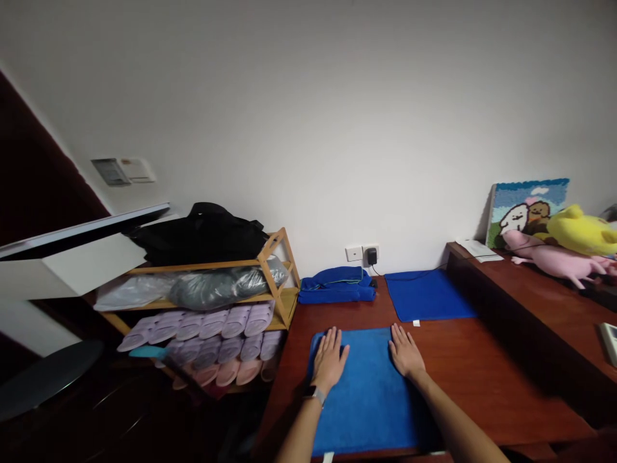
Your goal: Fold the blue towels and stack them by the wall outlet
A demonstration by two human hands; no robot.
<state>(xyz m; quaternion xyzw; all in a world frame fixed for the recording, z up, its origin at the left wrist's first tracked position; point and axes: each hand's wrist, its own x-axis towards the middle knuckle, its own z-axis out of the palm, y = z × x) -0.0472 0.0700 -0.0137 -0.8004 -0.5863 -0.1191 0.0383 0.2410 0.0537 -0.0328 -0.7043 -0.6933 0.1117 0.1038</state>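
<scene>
A light blue towel (369, 392) lies spread out on the brown wooden table, its white tag at the near edge. My left hand (330, 361) rests flat on the towel's far left corner, fingers stretched out, with a watch on the wrist. Over the far right corner lies my right hand (405, 350), palm down and fingers extended. A darker blue towel (429, 296) is laid flat farther back, with a small white tag on its front edge. Beside it, against the wall, sits a stack of folded blue cloths (336, 286).
To the left stands a wooden rack (284, 308) with rows of slippers (236, 321) and a black bag (202, 235) on top. A charger (371, 256) is plugged into the wall. A raised desk at right holds a pink plush toy (554, 257) and a yellow one (581, 230).
</scene>
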